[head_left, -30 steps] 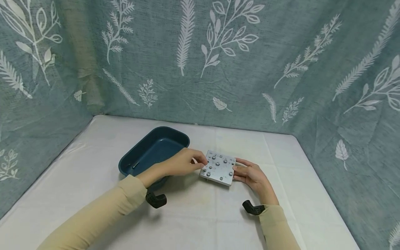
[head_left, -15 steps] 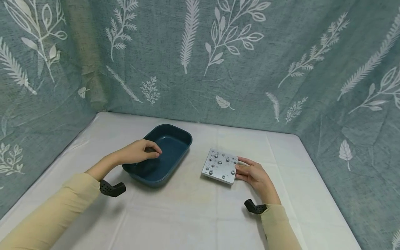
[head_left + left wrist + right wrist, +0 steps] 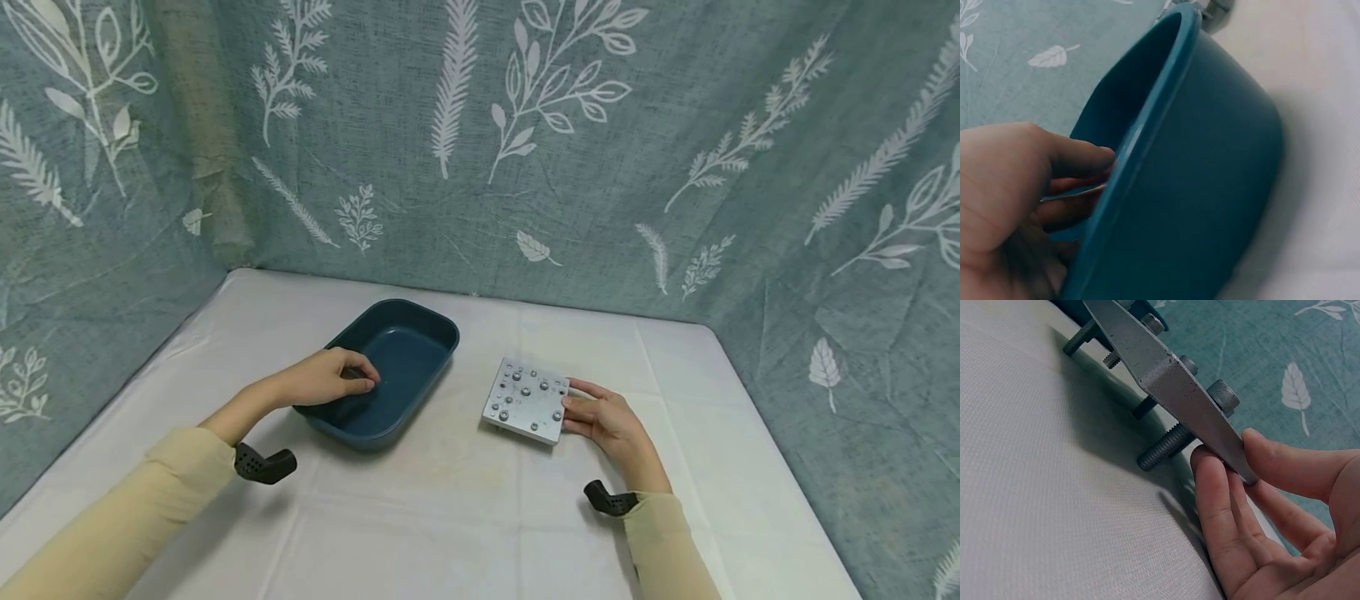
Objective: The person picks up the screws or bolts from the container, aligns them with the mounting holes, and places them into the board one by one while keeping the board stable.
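Observation:
In the head view my right hand [image 3: 611,425] pinches the right edge of a square metal plate [image 3: 536,410], thumb on top and fingers beneath. Socket-head screws [image 3: 1224,395] stand in the plate, and the right wrist view shows their threaded shanks [image 3: 1165,447] sticking out below it, above the white cloth. My left hand [image 3: 318,379] reaches over the near left side of a dark blue tub [image 3: 442,367]. Its thumb and fingers [image 3: 1082,156] bend down inside the rim in the left wrist view. The wall hides the fingertips, so I cannot tell whether they hold anything.
A white cloth [image 3: 442,517] covers the table under the tub and plate. Green-blue curtains [image 3: 420,225] with white leaf prints hang along the back and both sides. A black wrist mount [image 3: 266,465] juts from the left sleeve, another mount [image 3: 609,498] from the right.
My left hand has left the plate's left edge, swung left to the tub and dipped lower into it. The right hand keeps its grip on the plate, nearly unmoved.

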### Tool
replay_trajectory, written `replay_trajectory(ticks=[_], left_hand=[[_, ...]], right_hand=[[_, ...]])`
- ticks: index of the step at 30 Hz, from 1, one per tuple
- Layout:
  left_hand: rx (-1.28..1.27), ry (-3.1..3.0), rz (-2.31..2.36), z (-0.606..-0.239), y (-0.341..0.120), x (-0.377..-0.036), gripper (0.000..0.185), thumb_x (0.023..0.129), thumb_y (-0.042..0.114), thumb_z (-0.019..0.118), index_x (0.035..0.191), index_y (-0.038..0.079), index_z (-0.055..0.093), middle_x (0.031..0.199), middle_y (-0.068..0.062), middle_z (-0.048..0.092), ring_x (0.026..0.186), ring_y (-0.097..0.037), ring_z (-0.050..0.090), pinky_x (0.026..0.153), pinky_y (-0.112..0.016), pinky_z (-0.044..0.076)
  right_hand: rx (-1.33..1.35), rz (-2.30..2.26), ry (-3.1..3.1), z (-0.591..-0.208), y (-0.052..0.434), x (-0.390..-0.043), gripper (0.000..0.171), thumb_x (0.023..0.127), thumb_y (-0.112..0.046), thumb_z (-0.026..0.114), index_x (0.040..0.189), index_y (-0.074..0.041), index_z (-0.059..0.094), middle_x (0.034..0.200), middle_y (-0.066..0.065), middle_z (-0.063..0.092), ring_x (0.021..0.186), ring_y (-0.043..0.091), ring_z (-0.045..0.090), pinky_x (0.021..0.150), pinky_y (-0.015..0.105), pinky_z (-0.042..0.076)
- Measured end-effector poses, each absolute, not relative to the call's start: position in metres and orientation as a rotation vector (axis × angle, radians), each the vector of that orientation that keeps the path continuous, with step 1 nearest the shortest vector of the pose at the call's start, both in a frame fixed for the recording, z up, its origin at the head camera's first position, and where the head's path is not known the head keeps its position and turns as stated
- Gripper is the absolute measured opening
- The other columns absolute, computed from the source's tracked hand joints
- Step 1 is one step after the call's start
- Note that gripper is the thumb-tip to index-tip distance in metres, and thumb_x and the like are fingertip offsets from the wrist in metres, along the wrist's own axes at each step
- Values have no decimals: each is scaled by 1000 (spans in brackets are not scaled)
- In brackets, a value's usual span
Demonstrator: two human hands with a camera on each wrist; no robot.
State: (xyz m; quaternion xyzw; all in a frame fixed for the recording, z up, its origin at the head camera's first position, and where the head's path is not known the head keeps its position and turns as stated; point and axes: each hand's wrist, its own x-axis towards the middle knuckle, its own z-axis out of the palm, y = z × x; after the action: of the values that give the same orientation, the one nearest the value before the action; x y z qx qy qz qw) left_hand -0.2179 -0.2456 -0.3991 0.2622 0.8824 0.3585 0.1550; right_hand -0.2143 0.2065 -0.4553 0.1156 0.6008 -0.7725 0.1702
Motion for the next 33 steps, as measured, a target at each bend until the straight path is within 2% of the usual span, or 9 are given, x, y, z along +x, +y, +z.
replay_trajectory(ticks=[5, 13, 19, 22, 29, 33], left_hand=[[773, 2592, 1033, -401, -246, -216, 21, 100, 13, 60, 113, 1, 70, 109, -9, 69, 98, -26, 64, 80, -39, 53], [807, 2555, 939, -400, -246, -217, 17, 98, 14, 62, 107, 4, 73, 105, -4, 70, 99, -24, 64, 83, -42, 53], [836, 2589, 920, -400, -244, -214, 16, 98, 12, 62, 104, 4, 74, 101, -3, 71, 92, -18, 65, 77, -36, 53], [843, 2601, 932, -398, -243, -211, 16, 98, 10, 61, 104, 3, 74, 101, -5, 72, 92, -18, 65, 76, -35, 53], [816, 2549, 947, -395, -245, -210, 19, 99, 12, 60, 108, 1, 74, 106, -7, 71, 100, -25, 65, 82, -40, 54], [821, 2506, 934, -397, -245, -211, 17, 94, 9, 67, 108, 0, 72, 108, -9, 70, 100, -26, 66, 82, -38, 55]], right_hand=[[295, -2180, 1726, -455, 207, -214, 59, 90, 5, 67, 145, -2, 46, 118, 17, 65, 93, 25, 69, 73, 33, 58], [300, -2189, 1729, -456, 207, -215, 57, 90, 6, 66, 143, -3, 48, 118, 17, 66, 92, 26, 70, 72, 32, 58], [286, -2181, 1739, -457, 207, -214, 58, 90, 5, 67, 144, -2, 47, 117, 17, 66, 92, 26, 70, 73, 32, 58], [292, -2181, 1739, -458, 207, -214, 57, 90, 5, 67, 144, -1, 47, 115, 17, 67, 91, 25, 70, 73, 33, 58], [307, -2184, 1733, -457, 208, -217, 56, 91, 6, 65, 143, -3, 48, 114, 16, 67, 90, 25, 70, 72, 32, 58], [285, -2186, 1736, -458, 208, -217, 57, 91, 6, 65, 143, -1, 47, 113, 17, 68, 90, 25, 70, 73, 32, 58]])
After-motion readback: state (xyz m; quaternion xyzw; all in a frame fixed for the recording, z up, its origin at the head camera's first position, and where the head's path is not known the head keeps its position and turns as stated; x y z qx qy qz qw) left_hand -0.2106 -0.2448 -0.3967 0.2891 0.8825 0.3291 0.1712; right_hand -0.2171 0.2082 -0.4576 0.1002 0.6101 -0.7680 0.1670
